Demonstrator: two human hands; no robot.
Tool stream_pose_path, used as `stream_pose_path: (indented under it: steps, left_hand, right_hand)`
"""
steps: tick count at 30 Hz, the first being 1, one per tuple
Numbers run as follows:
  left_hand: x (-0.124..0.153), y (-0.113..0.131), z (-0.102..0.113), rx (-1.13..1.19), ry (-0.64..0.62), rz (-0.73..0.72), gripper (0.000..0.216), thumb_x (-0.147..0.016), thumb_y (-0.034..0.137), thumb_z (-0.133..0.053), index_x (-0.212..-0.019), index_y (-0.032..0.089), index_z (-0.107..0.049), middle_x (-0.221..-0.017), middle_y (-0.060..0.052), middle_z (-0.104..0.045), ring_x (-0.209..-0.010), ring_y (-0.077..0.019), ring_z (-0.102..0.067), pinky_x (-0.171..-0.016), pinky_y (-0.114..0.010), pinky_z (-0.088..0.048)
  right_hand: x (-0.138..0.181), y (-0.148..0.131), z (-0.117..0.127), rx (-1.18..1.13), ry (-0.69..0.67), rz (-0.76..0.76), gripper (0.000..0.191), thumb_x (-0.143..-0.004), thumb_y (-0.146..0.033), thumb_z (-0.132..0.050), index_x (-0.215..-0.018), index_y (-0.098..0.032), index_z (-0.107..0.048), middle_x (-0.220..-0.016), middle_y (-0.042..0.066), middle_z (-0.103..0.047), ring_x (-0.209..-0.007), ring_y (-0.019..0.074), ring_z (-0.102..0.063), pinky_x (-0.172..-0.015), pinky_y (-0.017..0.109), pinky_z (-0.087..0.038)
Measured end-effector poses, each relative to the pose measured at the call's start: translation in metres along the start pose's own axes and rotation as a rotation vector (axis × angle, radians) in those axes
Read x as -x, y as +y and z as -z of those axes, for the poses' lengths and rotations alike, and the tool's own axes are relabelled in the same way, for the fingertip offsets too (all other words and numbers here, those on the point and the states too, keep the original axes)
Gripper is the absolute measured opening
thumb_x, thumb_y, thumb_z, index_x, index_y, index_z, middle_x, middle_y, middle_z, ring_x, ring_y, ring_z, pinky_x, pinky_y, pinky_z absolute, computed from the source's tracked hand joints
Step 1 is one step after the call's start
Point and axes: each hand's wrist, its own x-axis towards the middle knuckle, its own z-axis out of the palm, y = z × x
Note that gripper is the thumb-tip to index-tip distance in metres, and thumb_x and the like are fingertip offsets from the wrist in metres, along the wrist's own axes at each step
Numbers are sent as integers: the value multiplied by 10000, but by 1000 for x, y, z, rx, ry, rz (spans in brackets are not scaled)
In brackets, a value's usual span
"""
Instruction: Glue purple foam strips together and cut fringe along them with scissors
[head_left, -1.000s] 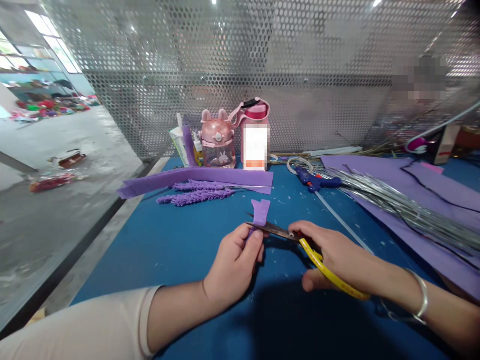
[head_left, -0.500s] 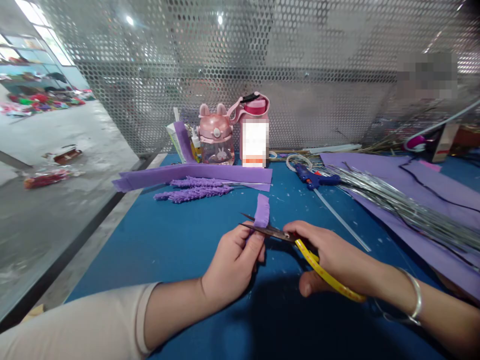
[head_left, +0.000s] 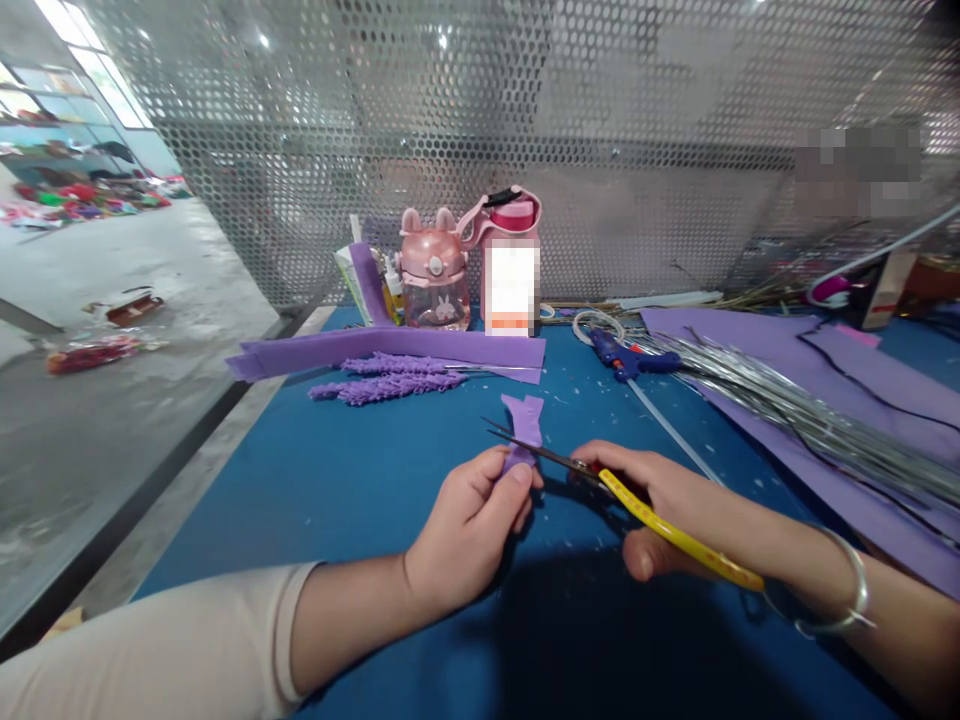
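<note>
My left hand (head_left: 476, 525) pinches the lower end of a short purple paper strip (head_left: 527, 418) between thumb and fingers. The strip stands up from the grip, and its top edge looks split into two points. In my right hand (head_left: 660, 495) is a pair of scissors (head_left: 649, 520) with yellow handles. Their dark blades lie across the strip, just above my left fingertips, slightly parted at the tips. Behind the strip, purple lavender-like sprigs (head_left: 390, 385) and long folded purple strips (head_left: 405, 347) lie on the blue table (head_left: 337, 470).
Two pink bottles, one with rabbit ears (head_left: 433, 265) and one with a strap (head_left: 512, 215), stand by the perforated metal panel (head_left: 600, 120). A blue glue gun (head_left: 634, 360), a bundle of silvery wires (head_left: 780, 400) and large purple sheets (head_left: 720, 335) lie at right.
The scissors and my right hand have shifted slightly right and their blades have come closer together. The strip's top now shows a notch between two points. My left hand has barely moved.
</note>
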Motion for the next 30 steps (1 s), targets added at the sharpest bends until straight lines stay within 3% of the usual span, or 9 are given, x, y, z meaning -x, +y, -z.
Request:
stream_pose_path:
  steps: [8,18,25,30]
  left_hand:
    - [0,2,0,-102,35,-31,250,-910,372,-407,-848,163,-529,-525,61,-417,-459,-47,-358,-450,-169,-281]
    - [-1,1,-1,-103,96,-26,265,-918,403,-365,-818,184,-474,-517,72,-428,-410,-54,-365,-410,-180,-303]
    - [-1,-1,1,-210,62,-28,327,-920,379,-378,-685,165,-456,-517,57,-428,-456,-49,-366,-448,-179,-295]
    - [1,0,1,-256,55,-60,305,-920,350,-387,-698,160,-474,-533,47,-445,-496,-57,-392,-474,-178,-307]
  right_hand:
    - [4,7,7,-83,-88,-2,698,-590,-721,-597,-1061,-206,-573,-758,-2,-575,-634,161,-479,-529,233,-378]
    - [10,11,10,22,-102,-62,575,-636,-515,-704,-1110,-248,-518,-810,-25,-574,-575,124,-460,-480,206,-331]
    - [4,7,-3,59,15,13,612,-573,-519,-733,-1084,-229,-565,-821,-11,-625,-684,186,-541,-574,231,-409]
    - [0,-2,-10,29,51,28,605,-548,-502,-756,-1051,-216,-578,-828,1,-634,-712,199,-555,-623,249,-434]
